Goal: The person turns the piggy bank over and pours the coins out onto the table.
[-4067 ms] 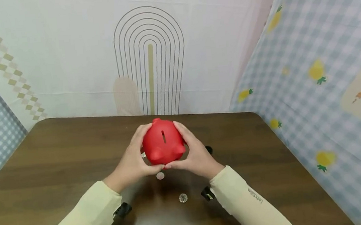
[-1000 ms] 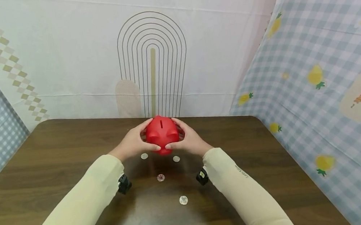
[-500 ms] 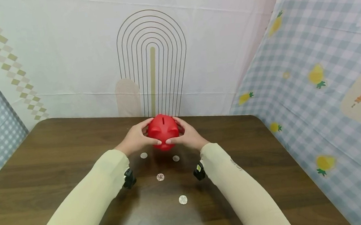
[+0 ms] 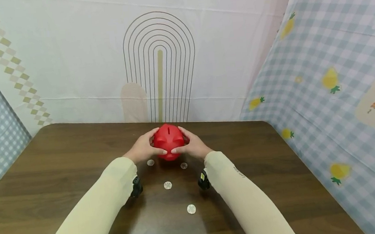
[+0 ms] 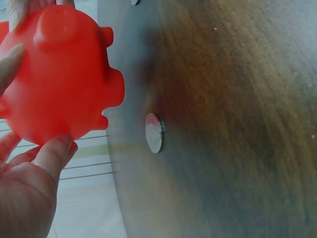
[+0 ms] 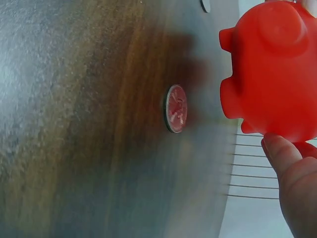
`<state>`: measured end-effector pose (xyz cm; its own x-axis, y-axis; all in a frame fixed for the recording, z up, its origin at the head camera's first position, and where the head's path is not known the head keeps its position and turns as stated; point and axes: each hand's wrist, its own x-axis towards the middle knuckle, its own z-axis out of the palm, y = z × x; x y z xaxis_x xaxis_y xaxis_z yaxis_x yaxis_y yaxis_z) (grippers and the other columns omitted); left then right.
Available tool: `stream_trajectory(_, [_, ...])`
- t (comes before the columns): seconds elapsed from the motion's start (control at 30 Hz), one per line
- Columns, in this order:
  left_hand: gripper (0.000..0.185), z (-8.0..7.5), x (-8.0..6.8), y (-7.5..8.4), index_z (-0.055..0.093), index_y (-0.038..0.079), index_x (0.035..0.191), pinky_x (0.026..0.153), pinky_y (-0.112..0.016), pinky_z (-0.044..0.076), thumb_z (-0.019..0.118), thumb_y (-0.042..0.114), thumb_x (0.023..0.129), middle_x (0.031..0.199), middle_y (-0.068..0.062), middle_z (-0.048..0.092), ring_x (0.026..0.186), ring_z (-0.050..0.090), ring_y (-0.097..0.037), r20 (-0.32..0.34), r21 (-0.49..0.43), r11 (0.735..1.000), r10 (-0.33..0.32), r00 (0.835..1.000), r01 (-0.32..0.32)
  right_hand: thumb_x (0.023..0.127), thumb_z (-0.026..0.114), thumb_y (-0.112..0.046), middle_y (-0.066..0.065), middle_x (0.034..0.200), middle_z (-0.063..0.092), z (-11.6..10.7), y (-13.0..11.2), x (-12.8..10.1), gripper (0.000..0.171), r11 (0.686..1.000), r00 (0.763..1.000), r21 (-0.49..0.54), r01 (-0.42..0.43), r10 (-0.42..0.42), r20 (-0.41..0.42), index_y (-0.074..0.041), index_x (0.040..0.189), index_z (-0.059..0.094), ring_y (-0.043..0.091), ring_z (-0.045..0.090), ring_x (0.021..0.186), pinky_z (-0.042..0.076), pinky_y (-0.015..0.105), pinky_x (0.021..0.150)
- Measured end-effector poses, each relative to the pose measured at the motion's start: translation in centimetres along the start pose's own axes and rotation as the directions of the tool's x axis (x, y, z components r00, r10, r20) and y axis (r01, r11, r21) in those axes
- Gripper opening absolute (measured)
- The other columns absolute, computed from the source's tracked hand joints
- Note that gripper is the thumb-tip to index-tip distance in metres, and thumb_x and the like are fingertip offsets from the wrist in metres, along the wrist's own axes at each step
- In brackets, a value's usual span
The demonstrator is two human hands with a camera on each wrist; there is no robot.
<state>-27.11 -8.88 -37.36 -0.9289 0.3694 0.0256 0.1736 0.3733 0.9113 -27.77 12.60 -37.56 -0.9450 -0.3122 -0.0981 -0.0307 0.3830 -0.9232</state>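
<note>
A red piggy bank [image 4: 168, 140] with a slot on top is held between both hands, just above the brown table [image 4: 59, 159]. My left hand [image 4: 144, 148] grips its left side, thumb across the front. My right hand [image 4: 193, 145] grips its right side. In the left wrist view the piggy bank [image 5: 57, 74] shows its snout and feet, with my fingers [image 5: 54, 153] curled round it. In the right wrist view the piggy bank [image 6: 275, 69] hangs clear of the tabletop. Several coins lie below: one coin [image 4: 150, 162], a second coin [image 4: 184, 166], a third coin [image 4: 168, 185].
Another coin [image 4: 191, 209] lies nearer me on the table. Close coins show in the wrist views, a coin [image 5: 154, 132] and a coin [image 6: 176, 108]. Patterned cloth walls stand behind [image 4: 159, 59] and at the right [image 4: 333, 80]. Wrist cameras [image 4: 136, 186] sit on both sleeves.
Both hands have carried the piggy bank away from me towards the back of the table, and it has turned so its snout faces me. The coins have stayed put.
</note>
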Motion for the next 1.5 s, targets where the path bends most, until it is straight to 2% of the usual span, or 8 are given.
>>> stream_trajectory(0.7, [0.089,0.8,0.2,-0.9,0.024,0.002,0.151,0.101,-0.049,0.045,0.076,0.006,0.079,0.147,-0.022,0.04,0.13,0.043,-0.039,-0.016,0.006,0.999,-0.032,0.999,0.032,0.078,0.079,-0.019,0.004,0.147,0.043,0.5,1.1,0.2,0.092,0.999,0.999,0.024,-0.047,0.047,-0.01,-0.023,0.153,0.026,0.027,0.042,0.13,0.045,0.044,0.101])
stream_trajectory(1.03, [0.088,1.0,0.7,-0.9,0.023,0.003,0.152,0.102,-0.051,0.043,0.075,0.008,0.081,0.147,-0.022,0.04,0.13,0.042,-0.039,-0.011,0.041,0.998,-0.049,0.999,0.049,0.081,0.077,-0.016,0.01,0.149,0.041,0.2,0.8,0.0,0.09,0.999,0.999,0.023,-0.043,0.043,-0.002,-0.018,0.154,0.024,0.03,0.043,0.132,0.04,0.046,0.106])
stream_trajectory(1.27, [0.087,1.2,0.8,-0.9,0.021,0.005,0.152,0.102,-0.051,0.043,0.073,0.01,0.083,0.147,-0.021,0.039,0.13,0.041,-0.039,0.004,0.06,0.996,-0.063,0.998,0.063,0.082,0.077,-0.02,0.007,0.148,0.042,0.0,1.6,0.3,0.087,0.998,0.998,0.005,-0.057,0.058,-0.033,-0.023,0.153,0.028,0.028,0.043,0.131,0.041,0.045,0.105])
stream_trajectory(1.5, [0.087,1.1,0.8,-0.8,0.014,0.007,0.154,0.101,-0.053,0.043,0.07,0.016,0.088,0.15,-0.02,0.033,0.132,0.036,-0.04,0.024,0.112,0.988,-0.105,0.994,0.102,0.083,0.075,-0.025,0.006,0.149,0.042,0.3,1.8,0.4,0.082,0.998,0.997,0.0,-0.064,0.063,-0.051,-0.024,0.152,0.03,0.028,0.041,0.133,0.042,0.046,0.104])
